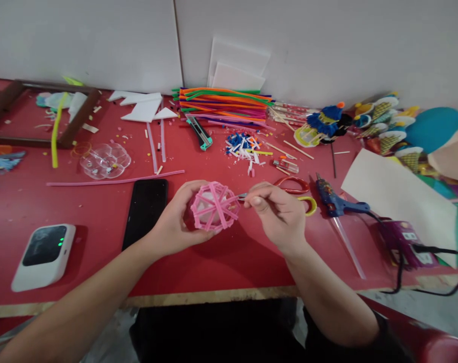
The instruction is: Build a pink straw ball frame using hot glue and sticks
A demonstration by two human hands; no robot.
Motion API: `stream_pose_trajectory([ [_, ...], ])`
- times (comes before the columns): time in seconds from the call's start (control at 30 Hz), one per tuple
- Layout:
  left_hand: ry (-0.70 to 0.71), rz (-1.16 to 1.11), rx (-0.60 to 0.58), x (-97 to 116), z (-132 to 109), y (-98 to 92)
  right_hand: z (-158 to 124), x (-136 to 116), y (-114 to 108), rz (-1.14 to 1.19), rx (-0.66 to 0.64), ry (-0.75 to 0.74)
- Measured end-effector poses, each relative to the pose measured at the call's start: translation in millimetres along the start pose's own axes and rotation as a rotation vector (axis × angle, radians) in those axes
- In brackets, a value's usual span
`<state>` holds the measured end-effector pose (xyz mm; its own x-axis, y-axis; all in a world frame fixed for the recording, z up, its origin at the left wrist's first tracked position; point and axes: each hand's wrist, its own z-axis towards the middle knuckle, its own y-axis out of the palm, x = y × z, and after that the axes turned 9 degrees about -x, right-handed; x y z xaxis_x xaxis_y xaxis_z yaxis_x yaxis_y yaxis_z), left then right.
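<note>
- While the left hand (179, 214) is curled round a pink ball (215, 206) from its 9 o'clock side, the right hand (276, 212) sits near it at 3.
- That ball's up off the table, near front center, pink strips crossing on it like wheel spokes.
- Right thumb and forefinger are drawn in close. A silver tip (242, 196) pokes out there, but can't tell if they're actually gripping it.
- Going by the ball: scissors (307, 205) at 3, partly behind the right hand, glue gun (332, 199) further out.
- Black phone (145, 209) at 9, next to the left wrist.
- Bundle of colorful pipe cleaners (224, 106) at 12, cutter (199, 133) between 11 and 12, little scraps (244, 146) at 1.
</note>
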<state>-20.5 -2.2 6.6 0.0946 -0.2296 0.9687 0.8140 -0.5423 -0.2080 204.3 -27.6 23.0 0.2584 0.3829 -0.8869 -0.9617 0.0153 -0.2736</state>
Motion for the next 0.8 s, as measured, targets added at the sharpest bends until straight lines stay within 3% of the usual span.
stream_pose_trajectory([
  [0.2, -0.037, 0.018, 0.122, -0.7, 1.5, 1.5, 2.1, 5.3, 2.7, 0.037, 0.118, -0.024],
  [0.47, -0.062, 0.060, 0.215, 2.1, 3.6, -1.8, 0.0, 9.2, 3.7, -0.064, 0.088, -0.186],
  [0.8, -0.038, 0.141, 0.213, -7.2, -1.9, -2.4, -0.5, 9.0, 6.8, -0.046, 0.153, 0.035],
])
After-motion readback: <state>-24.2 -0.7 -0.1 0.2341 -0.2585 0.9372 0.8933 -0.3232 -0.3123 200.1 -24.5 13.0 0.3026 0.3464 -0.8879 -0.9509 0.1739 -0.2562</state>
